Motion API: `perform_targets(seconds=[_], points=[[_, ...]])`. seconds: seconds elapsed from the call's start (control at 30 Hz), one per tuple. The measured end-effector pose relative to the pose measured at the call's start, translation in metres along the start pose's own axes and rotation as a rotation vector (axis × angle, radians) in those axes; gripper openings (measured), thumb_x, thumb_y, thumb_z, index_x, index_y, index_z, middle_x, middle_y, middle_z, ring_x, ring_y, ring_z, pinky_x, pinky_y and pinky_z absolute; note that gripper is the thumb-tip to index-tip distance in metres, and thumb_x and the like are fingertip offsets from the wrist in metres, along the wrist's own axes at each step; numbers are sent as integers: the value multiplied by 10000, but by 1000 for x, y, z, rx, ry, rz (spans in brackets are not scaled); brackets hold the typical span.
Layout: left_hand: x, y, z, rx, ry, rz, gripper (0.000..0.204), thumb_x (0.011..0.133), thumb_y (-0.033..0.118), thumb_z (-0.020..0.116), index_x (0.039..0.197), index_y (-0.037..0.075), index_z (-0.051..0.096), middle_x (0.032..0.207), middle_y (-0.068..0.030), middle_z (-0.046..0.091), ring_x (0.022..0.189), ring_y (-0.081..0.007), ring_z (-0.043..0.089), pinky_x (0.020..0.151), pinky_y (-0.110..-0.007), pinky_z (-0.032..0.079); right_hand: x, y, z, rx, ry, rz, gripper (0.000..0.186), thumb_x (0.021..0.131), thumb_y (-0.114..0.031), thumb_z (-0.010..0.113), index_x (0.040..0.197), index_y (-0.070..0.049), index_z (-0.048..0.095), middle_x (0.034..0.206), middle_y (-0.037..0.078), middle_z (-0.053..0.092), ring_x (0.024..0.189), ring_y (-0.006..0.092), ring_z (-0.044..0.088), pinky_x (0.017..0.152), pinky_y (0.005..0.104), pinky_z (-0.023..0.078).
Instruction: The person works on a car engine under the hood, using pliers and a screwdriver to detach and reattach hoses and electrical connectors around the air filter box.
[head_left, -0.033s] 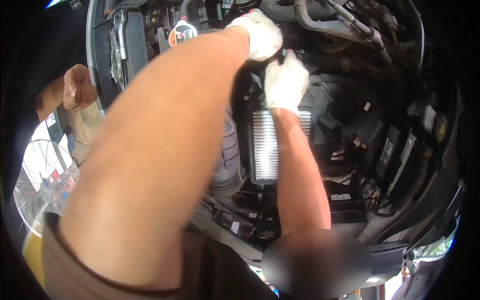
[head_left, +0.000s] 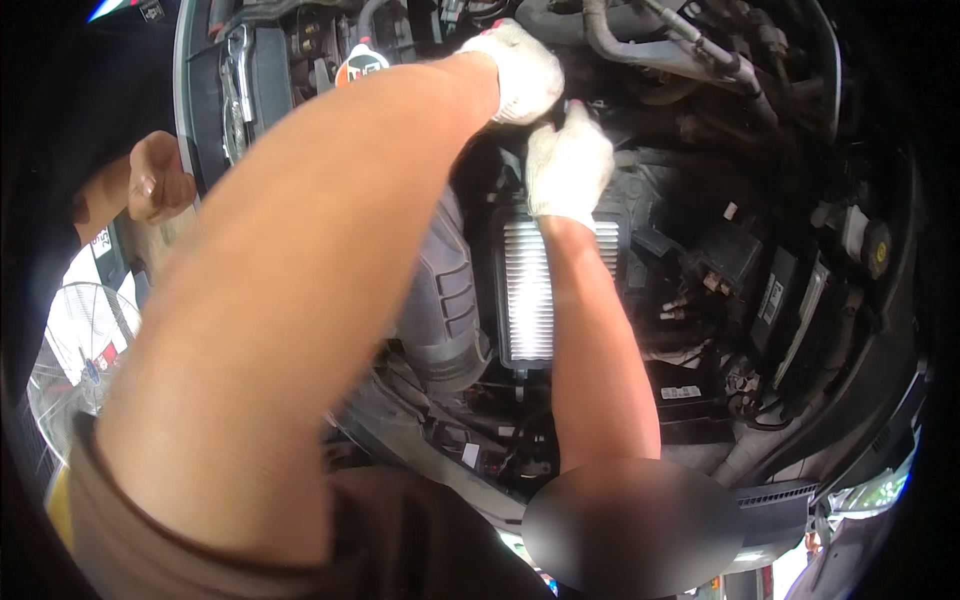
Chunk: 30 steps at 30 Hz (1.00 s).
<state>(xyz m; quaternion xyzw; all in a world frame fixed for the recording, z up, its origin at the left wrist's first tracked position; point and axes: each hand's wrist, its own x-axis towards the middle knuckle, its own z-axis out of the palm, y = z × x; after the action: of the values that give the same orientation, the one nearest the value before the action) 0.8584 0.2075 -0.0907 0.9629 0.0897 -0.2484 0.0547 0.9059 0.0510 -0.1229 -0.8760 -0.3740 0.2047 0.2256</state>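
Observation:
My left hand [head_left: 515, 70], in a white knit glove, is curled high in the engine bay, beside an orange-and-white cap [head_left: 361, 66]; what its fingers grip is hidden. My right hand [head_left: 568, 165], also gloved, sits just below it with fingers bent at small dark parts that I cannot make out. Under my right wrist lies a pleated white air filter [head_left: 528, 290] in a black housing. A ribbed grey plastic duct [head_left: 450, 300] runs beside the filter, partly behind my left forearm.
Metal pipes [head_left: 660, 55] cross the upper right. Chrome tools [head_left: 238, 85] rest on a dark ledge at upper left. A co-worker's bare hand [head_left: 160, 175] is at the far left, above a wire fan cage [head_left: 80, 350]. Dark boxes and hoses fill the right side.
My left forearm has swung slightly left, showing more of the grey duct and hiding more of the orange cap. Both gloved hands stay in nearly the same place.

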Motion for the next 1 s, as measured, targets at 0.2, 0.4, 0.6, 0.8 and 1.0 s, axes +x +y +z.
perform_targets(seconds=[0.2, 0.4, 0.6, 0.8, 1.0], points=[[-3, 5, -17, -29, -9, 56, 293, 997, 251, 609, 920, 34, 789, 912, -168, 791, 825, -357, 796, 694, -474, 630, -2, 4, 2, -1, 63, 3, 434, 956, -168, 683, 1333, 48, 670, 1248, 296, 714, 1078, 450, 748, 945, 494, 606], [1, 3, -17, 48, -107, 82, 232, 929, 205, 670, 999, 66, 841, 1021, -151, 817, 953, -349, 795, 826, -468, 623, -5, 5, 1, -14, 54, 11, 470, 980, -237, 720, 1360, 35, 669, 1296, 275, 711, 1103, 435, 746, 957, 495, 601], [2, -6, -9, -8, -65, 99, 223, 917, 180, 660, 1002, 79, 840, 1033, -148, 817, 966, -360, 791, 861, -452, 623, -6, 1, 1, -11, 46, 68, 486, 979, -249, 743, 1364, 42, 684, 1318, 273, 718, 1153, 430, 732, 1006, 476, 578], [3, -14, -5, -62, -43, 110, 199, 890, 157, 674, 998, 45, 799, 999, -166, 801, 945, -388, 789, 838, -473, 636, -5, 1, 5, -26, 80, 47, 487, 982, -253, 743, 1363, 45, 686, 1323, 280, 717, 1168, 431, 727, 1016, 471, 575], [4, -9, -23, -20, -74, 113, 246, 944, 189, 645, 1052, 70, 831, 1064, -156, 817, 1003, -363, 791, 881, -468, 626, -4, 8, 4, -33, 54, 43, 495, 981, -235, 721, 1396, 30, 667, 1378, 289, 694, 1168, 434, 732, 1015, 481, 587]])
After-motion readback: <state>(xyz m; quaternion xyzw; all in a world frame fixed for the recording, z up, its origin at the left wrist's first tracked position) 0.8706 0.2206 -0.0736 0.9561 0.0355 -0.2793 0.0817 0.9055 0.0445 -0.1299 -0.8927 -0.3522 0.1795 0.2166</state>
